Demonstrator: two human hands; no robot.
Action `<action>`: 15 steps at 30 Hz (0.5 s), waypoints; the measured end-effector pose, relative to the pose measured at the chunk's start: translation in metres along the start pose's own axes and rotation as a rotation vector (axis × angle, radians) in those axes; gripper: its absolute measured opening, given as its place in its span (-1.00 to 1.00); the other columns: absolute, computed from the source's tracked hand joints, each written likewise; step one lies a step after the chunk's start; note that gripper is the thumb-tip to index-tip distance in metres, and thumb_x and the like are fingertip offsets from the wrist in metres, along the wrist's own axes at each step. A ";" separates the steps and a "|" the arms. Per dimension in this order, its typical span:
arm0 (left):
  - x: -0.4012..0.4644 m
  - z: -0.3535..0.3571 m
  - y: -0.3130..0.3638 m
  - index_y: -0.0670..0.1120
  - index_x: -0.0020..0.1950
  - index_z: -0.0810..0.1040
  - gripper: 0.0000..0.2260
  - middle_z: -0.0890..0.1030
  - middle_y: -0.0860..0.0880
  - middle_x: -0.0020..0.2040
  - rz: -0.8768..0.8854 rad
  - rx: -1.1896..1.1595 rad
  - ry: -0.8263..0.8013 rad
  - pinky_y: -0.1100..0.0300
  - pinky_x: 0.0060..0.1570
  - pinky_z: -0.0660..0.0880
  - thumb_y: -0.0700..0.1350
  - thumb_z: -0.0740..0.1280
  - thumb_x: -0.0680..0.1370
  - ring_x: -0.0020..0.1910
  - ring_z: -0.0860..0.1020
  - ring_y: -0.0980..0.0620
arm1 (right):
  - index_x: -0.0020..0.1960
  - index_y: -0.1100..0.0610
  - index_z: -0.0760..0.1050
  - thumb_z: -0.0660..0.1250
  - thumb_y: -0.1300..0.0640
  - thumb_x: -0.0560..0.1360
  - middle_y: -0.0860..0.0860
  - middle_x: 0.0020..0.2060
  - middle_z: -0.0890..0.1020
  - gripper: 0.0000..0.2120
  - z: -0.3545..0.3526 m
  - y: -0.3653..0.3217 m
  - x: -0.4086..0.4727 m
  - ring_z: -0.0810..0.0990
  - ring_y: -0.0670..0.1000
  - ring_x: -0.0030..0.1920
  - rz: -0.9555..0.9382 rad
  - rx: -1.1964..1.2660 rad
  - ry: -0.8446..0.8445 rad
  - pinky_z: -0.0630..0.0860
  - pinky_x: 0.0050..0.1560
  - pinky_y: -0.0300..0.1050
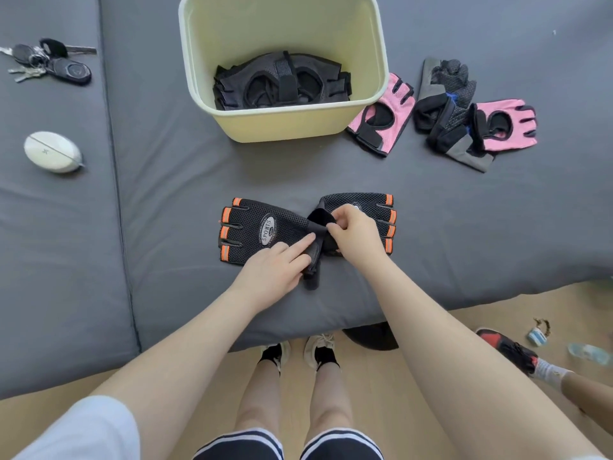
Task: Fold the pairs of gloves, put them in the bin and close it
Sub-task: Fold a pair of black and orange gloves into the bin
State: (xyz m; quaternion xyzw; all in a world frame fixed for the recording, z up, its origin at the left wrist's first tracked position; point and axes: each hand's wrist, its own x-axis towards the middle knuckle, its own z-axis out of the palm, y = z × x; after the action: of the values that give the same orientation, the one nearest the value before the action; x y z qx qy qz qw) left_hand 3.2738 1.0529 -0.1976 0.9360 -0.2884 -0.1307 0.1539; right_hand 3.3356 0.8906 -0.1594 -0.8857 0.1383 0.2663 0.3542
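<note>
- Orange gloves (265,229) lie cuff to cuff on the mat (166,200), so the straps can join them
- Left hand (275,270): fingers extended together, pressing one cuff flat
- Right hand (355,232): fingertips pinching the strap (320,217) (lifted)
- Bin (285,122), open, holds one folded pair (282,83); pink gloves (381,117) and grey gloves (446,104) wait beside it

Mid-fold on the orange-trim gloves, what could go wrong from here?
1. Right hand pinches only a wrist strap; the orange-trim gloves may splay apart when lifted.
2. Pink gloves lie split by the grey pair, so pairs could get mismatched.
3. No lid is visible for the bin, so closing may stall.
</note>
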 end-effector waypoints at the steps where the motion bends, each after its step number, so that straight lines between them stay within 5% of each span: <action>1: 0.004 -0.002 0.000 -0.10 -0.18 0.52 -0.77 0.58 -0.09 0.23 -0.012 0.013 -0.011 0.21 -0.49 0.46 -0.14 0.50 0.25 -0.33 0.55 -0.08 | 0.07 0.19 0.48 0.25 0.23 0.49 0.06 -0.14 0.58 -0.84 0.000 -0.002 -0.002 0.51 0.09 -0.05 -0.068 -0.087 0.023 0.43 0.06 -0.06; 6: 0.022 -0.007 -0.005 -0.08 -0.13 0.57 -0.85 0.59 -0.13 0.20 -0.081 0.091 0.134 0.10 -0.13 0.54 -0.06 0.28 0.40 0.00 0.61 -0.14 | 0.09 0.26 0.46 0.15 0.27 0.52 0.17 0.05 0.49 -0.80 0.001 -0.006 -0.009 0.47 0.21 -0.06 -0.305 -0.431 0.051 0.36 -0.10 0.00; 10: 0.030 -0.007 -0.005 -0.15 -0.03 0.61 -0.66 0.57 -0.19 0.22 -0.150 0.065 0.055 -0.02 -0.01 0.56 -0.05 0.54 0.27 0.10 0.59 -0.19 | -0.06 0.33 0.52 0.16 0.35 0.42 0.24 -0.09 0.51 -0.81 0.006 -0.003 -0.011 0.48 0.22 -0.22 -0.462 -0.435 0.122 0.43 -0.27 0.01; 13: 0.033 -0.010 -0.010 -0.23 0.08 0.57 -0.47 0.52 -0.26 0.26 -0.152 0.004 0.012 -0.09 -0.02 0.55 -0.11 0.60 0.18 0.12 0.58 -0.24 | 0.23 0.23 0.49 0.27 0.22 0.48 0.17 0.10 0.53 -0.67 0.006 0.009 -0.007 0.49 0.19 0.11 -0.412 -0.296 -0.005 0.47 0.10 0.01; 15: 0.032 -0.011 -0.017 -0.23 0.15 0.55 -0.40 0.51 -0.23 0.28 -0.135 0.049 0.010 -0.15 0.06 0.50 -0.09 0.61 0.17 0.15 0.56 -0.25 | 0.24 0.19 0.51 0.25 0.20 0.51 0.12 0.18 0.51 -0.69 0.000 0.018 -0.008 0.46 0.11 0.21 -0.338 -0.071 -0.016 0.35 0.29 -0.10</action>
State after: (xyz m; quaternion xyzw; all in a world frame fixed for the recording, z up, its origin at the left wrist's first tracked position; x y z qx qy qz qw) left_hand 3.3112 1.0500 -0.1986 0.9574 -0.2268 -0.1293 0.1231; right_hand 3.3212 0.8789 -0.1648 -0.9063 -0.0249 0.2147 0.3632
